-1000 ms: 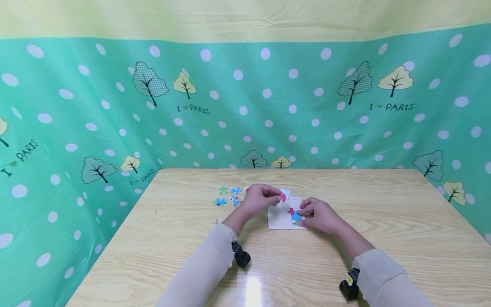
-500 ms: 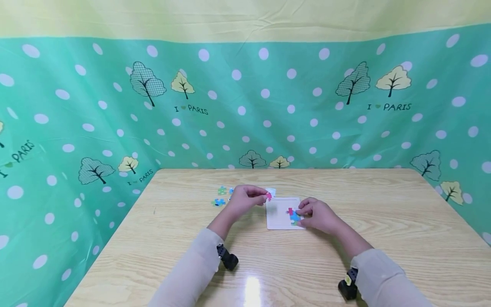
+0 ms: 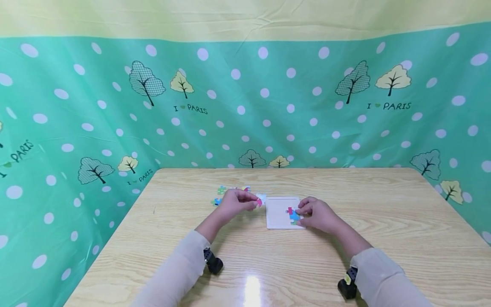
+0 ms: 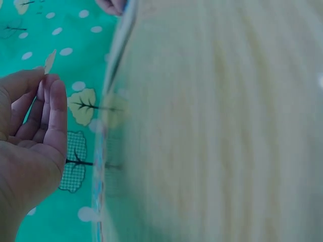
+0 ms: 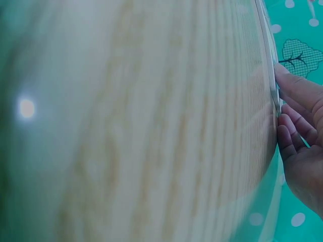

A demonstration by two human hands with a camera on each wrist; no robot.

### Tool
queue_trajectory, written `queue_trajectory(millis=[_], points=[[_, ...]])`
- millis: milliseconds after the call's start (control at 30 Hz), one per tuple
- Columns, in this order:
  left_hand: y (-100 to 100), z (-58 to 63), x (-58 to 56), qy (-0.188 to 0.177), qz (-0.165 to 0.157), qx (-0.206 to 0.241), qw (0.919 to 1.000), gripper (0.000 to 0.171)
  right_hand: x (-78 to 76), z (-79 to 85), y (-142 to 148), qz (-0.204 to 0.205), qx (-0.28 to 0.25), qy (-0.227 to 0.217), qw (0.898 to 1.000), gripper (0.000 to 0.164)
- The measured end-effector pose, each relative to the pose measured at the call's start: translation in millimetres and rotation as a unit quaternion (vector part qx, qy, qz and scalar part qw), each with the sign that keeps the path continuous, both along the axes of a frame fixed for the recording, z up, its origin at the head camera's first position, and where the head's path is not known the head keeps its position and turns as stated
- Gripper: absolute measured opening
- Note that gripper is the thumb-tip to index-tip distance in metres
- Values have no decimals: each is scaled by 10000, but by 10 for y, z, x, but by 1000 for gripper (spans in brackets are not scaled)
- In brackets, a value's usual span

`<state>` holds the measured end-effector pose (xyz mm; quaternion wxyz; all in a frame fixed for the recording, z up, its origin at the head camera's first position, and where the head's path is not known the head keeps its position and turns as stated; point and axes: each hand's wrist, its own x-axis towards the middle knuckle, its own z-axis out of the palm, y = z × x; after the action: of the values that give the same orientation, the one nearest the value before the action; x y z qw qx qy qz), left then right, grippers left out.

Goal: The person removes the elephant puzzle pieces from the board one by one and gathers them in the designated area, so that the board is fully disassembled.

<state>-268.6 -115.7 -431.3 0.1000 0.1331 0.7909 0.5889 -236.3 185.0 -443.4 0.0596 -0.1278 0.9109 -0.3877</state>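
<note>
Thumb and fingers of my left hand (image 3: 235, 204) pinch a pink jigsaw piece (image 3: 259, 202) just left of the white puzzle board (image 3: 277, 215). In the left wrist view the held piece (image 4: 50, 61) shows edge-on above the fingertips. My right hand (image 3: 320, 215) is at the board's right side, its thumb and bent fingers holding a small group of joined jigsaw pieces (image 3: 294, 215), blue with red and green parts. The right fingers partly cover that group. In the right wrist view the right hand (image 5: 303, 126) appears at the table's far edge, fingertips low on the surface.
Behind the left hand lie several loose jigsaw pieces: a green one (image 3: 221, 189), a blue one (image 3: 217, 201), and others partly hidden. A pale piece (image 3: 262, 197) overlaps the held one in view. The wooden table (image 3: 383, 221) ends at a green dotted curtain (image 3: 291, 123).
My left hand has drawn back left and slightly down with the pink jigsaw piece, from over the board to beside it. My right hand has stayed on the joined pieces.
</note>
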Motion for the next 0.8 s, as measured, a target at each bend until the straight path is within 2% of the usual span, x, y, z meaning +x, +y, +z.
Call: queue_trajectory(millis=[167,400,633,800], points=[[-98,-35,39,110,-152,-373,9991,14,5,1,1,-22,-13,-18,10000,30],[-218,-67,77,6,-206,-778,9968,11,4,-6,3,7,-106,-18,9999,30],[-318,-92,101,64,-473,-1313,9902,9,6,-3,-3,-10,-62,-43,10000,30],[-349,-128,104,20,-675,-1397,9879,8,8,7,-8,-31,-5,-38,10000,30]])
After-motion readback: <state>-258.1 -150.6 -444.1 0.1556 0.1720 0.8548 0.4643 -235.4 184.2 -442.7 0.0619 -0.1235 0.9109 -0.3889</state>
